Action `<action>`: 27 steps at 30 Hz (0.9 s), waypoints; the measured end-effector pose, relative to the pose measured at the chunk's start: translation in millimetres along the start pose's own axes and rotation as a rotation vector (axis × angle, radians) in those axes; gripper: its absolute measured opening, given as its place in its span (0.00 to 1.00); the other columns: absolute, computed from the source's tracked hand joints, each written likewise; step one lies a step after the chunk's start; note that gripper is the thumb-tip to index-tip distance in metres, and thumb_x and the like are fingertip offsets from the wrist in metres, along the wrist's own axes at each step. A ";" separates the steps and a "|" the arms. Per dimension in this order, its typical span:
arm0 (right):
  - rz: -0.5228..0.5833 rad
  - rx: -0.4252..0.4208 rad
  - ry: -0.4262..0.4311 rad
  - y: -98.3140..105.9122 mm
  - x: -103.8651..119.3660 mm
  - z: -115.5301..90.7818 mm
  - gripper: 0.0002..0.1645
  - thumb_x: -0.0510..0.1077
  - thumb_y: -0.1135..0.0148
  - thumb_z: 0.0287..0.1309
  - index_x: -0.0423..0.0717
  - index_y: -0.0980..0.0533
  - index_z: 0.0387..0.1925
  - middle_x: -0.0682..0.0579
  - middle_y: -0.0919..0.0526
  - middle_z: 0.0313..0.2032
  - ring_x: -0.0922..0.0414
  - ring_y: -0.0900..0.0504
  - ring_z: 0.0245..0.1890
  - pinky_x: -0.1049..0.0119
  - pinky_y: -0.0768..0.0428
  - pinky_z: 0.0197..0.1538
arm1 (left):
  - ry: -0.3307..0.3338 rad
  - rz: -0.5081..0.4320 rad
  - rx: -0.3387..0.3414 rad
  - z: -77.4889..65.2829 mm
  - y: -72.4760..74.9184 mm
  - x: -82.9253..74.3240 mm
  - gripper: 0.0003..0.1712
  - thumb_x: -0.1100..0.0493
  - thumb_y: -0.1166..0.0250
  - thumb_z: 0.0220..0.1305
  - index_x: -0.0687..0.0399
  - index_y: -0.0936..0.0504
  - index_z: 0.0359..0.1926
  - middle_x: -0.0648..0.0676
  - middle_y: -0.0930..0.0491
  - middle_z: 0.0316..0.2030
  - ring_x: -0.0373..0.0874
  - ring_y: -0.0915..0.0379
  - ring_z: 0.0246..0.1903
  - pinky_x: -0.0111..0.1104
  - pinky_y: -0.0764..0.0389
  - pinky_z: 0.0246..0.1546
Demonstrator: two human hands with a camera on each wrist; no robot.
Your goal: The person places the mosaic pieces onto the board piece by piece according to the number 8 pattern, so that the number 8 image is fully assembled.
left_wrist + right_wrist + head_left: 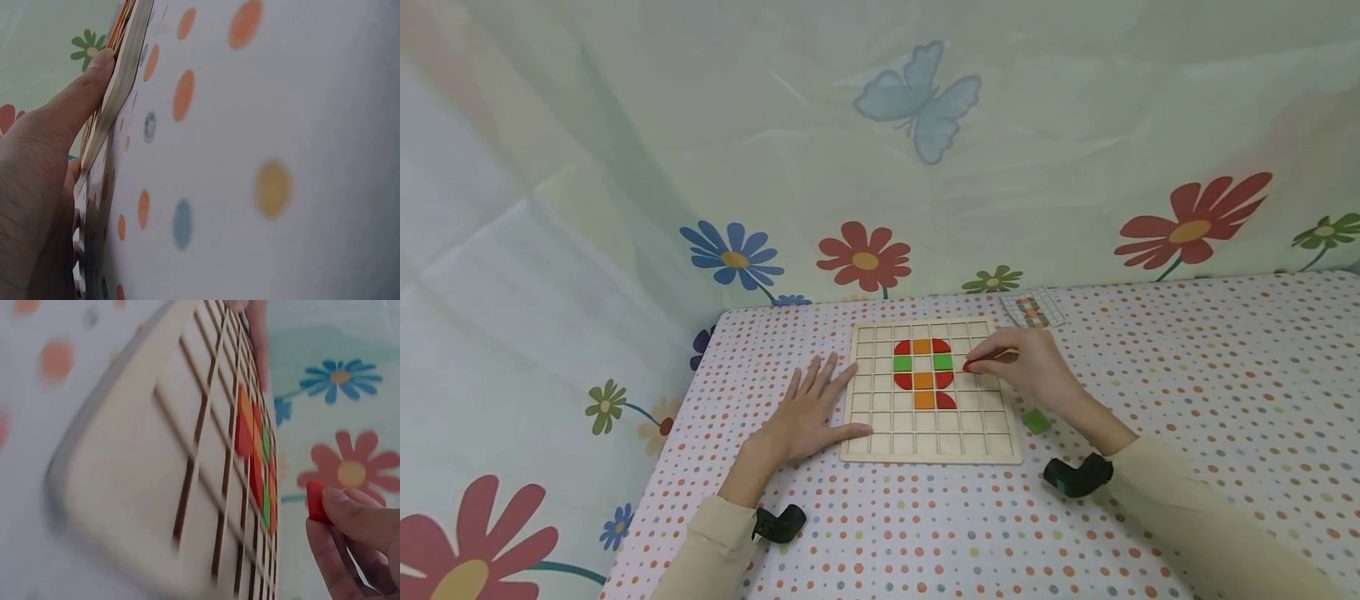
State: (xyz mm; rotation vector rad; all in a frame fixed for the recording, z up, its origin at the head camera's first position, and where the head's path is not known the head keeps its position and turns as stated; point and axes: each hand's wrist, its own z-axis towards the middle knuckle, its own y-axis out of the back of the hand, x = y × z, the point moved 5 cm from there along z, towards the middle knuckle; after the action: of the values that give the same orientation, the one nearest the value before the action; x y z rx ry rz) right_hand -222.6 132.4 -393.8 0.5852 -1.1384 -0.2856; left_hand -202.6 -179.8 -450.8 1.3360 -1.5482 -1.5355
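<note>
A wooden grid board [891,446] lies on the table, with red, orange and green tiles set in its upper middle cells. My left hand [808,417] rests spread at its left edge, fingers straight. In the left wrist view, the thumb [87,81] presses on the board's rim. Over the right side of the board, my right hand [1026,362] pinches a red tile [317,501] between thumb and forefinger. A sliver of orange [1007,353] shows under its curled fingers, mostly hidden.
A green tile [1036,421] lies on the dotted tablecloth [925,533], just right of the board. Behind the board's far right corner is a pattern card [1032,307] with a printed coloured grid. A flowered curtain [1037,217] hangs along the back.
</note>
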 end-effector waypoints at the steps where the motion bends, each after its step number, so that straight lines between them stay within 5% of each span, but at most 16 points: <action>1: 0.034 0.019 0.009 -8.7 3.8 2.9 0.08 0.27 0.24 0.53 0.37 0.11 0.35 0.44 0.10 0.37 0.46 0.11 0.40 0.64 0.11 0.42 | 0.003 -0.002 0.000 0.4 -0.3 0.2 0.59 0.21 0.43 0.65 0.40 0.53 0.85 0.55 0.64 0.84 0.57 0.75 0.83 0.56 0.69 0.80; 12: 0.097 0.201 0.107 -78.2 24.8 18.2 0.05 0.31 0.23 0.55 0.42 0.09 0.34 0.54 0.11 0.35 0.56 0.14 0.39 0.68 0.14 0.44 | 0.016 -0.001 0.005 1.8 -1.2 0.3 0.59 0.20 0.43 0.64 0.38 0.54 0.86 0.54 0.65 0.84 0.56 0.76 0.83 0.56 0.70 0.80; 27: -0.050 0.284 0.199 -89.6 35.6 16.3 0.06 0.28 0.27 0.58 0.38 0.10 0.35 0.52 0.14 0.33 0.56 0.15 0.38 0.66 0.14 0.44 | 0.014 0.014 0.009 0.9 -1.7 0.7 0.59 0.20 0.43 0.65 0.39 0.55 0.86 0.54 0.66 0.84 0.56 0.76 0.83 0.55 0.69 0.80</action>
State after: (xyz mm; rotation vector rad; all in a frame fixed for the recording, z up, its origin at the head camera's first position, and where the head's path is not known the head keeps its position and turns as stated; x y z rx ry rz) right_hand -216.1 36.7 -413.0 0.8740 -0.9787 -0.1048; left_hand -203.2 -179.7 -452.7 1.3356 -1.5543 -1.5089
